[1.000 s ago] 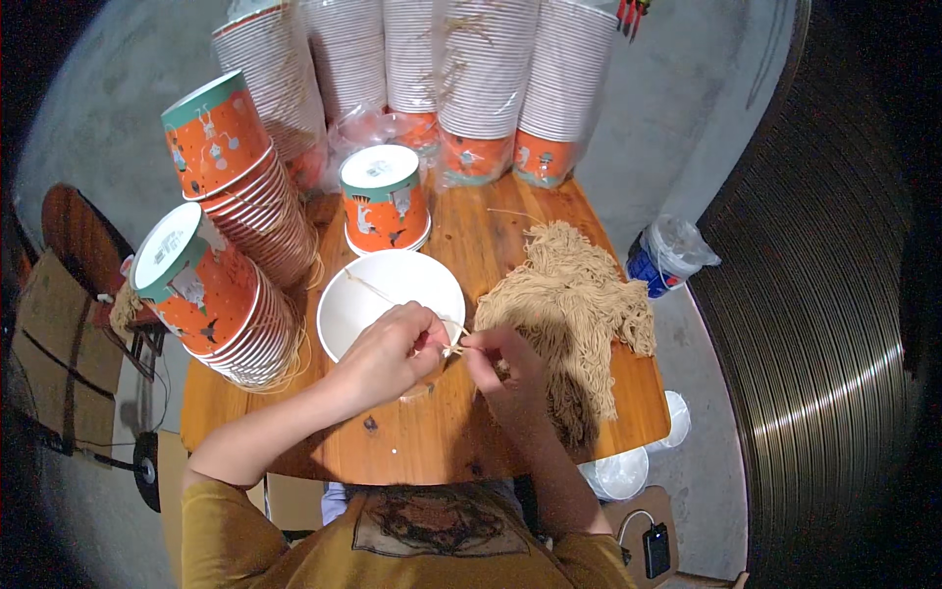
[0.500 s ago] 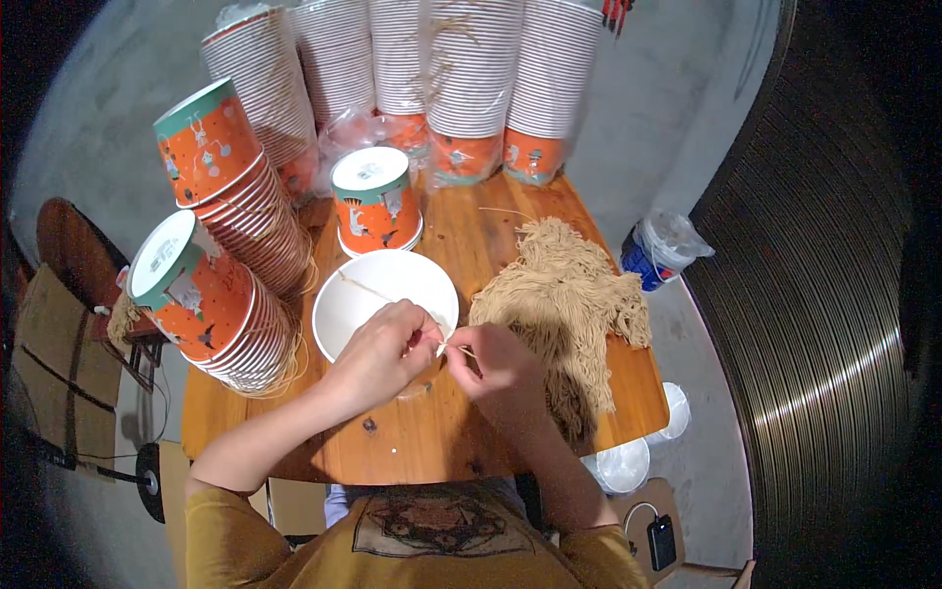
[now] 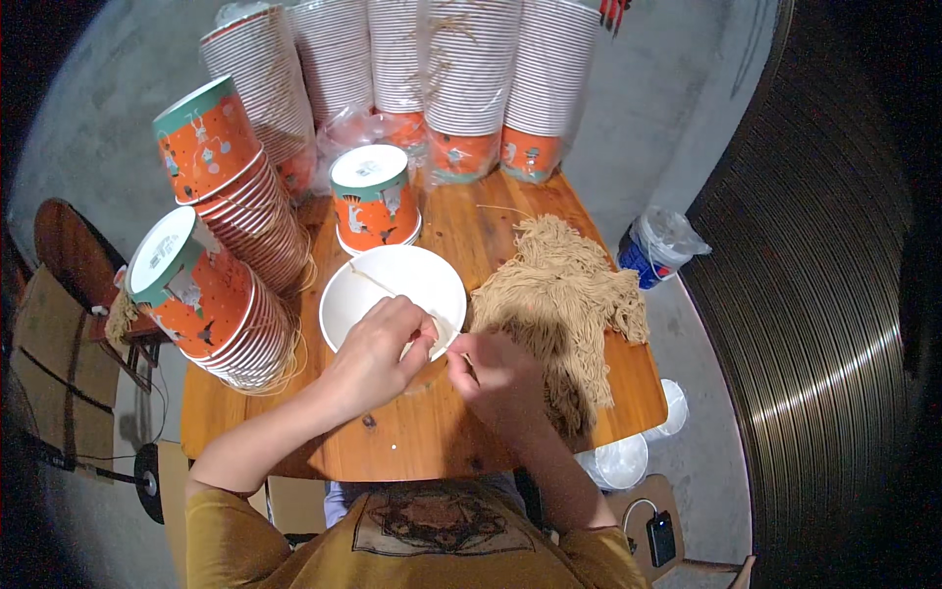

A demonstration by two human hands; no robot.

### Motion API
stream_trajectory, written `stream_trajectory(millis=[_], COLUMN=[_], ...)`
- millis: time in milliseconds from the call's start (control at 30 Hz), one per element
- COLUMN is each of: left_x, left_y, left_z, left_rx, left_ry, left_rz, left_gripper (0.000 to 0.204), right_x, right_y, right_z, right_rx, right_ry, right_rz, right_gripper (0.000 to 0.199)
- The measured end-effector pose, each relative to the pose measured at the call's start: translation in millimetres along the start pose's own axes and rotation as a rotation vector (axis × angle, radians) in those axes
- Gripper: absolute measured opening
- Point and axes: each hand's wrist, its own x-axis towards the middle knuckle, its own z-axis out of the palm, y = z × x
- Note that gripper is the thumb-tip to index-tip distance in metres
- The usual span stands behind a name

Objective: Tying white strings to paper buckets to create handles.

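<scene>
A white-lined paper bucket (image 3: 351,312) lies in front of me with its mouth toward me. A tan string (image 3: 373,281) runs across its inside to my left hand (image 3: 378,348), whose fingers are closed in a pinch on it inside the near rim. My right hand (image 3: 496,378) is closed with thumb and forefinger pinched against the bucket's near right rim; its fingers hide what lies between them. To the right of the bucket lies a big heap of cut tan strings (image 3: 564,285), partly in my right hand's shadow.
Stacks of upside-down orange and green paper buckets (image 3: 211,285) with strings hanging off them stand on the left. One short stack (image 3: 376,211) is behind the bucket. Tall bagged stacks (image 3: 471,88) line the table's (image 3: 392,456) back. A blue pail (image 3: 648,250) stands beyond the right edge.
My hands have drawn slightly apart at the bucket's rim. The string end seen between my fingertips no longer shows there. The bucket has shifted a little to the right.
</scene>
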Motion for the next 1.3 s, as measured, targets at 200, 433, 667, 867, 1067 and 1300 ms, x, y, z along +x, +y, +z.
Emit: stream_trajectory(millis=[200,433,667,867,1067,1300], left_x=[-7,-22,-52,-69,-62,-58], left_y=[2,-2,-9,-22,-10,-6], left_z=[0,-5,-16,-22,-4,8], left_rx=[0.250,-0.009,0.303,0.221,0.047,0.116], left_ry=[0.084,0.038,0.002,0.057,0.257,0.351], left_rz=[0.193,-0.038,0.209,0.273,-0.074,-0.160], left_gripper=[0.010,0.015,0.016,0.013,0.015,0.012], right_x=[-16,-11,18,36,36,37], right_y=[-15,-3,7,-12,-17,-15], right_z=[7,-25,-28,6,21,24], right_rx=[0.073,0.204,0.193,0.184,0.320,0.325], right_ry=[-0.006,-0.206,-0.281,-0.248,-0.190,-0.108], right_rz=[0.175,0.160,0.158,-0.093,-0.057,-0.070], right_gripper=[0.013,0.009,0.009,0.004,0.004,0.005])
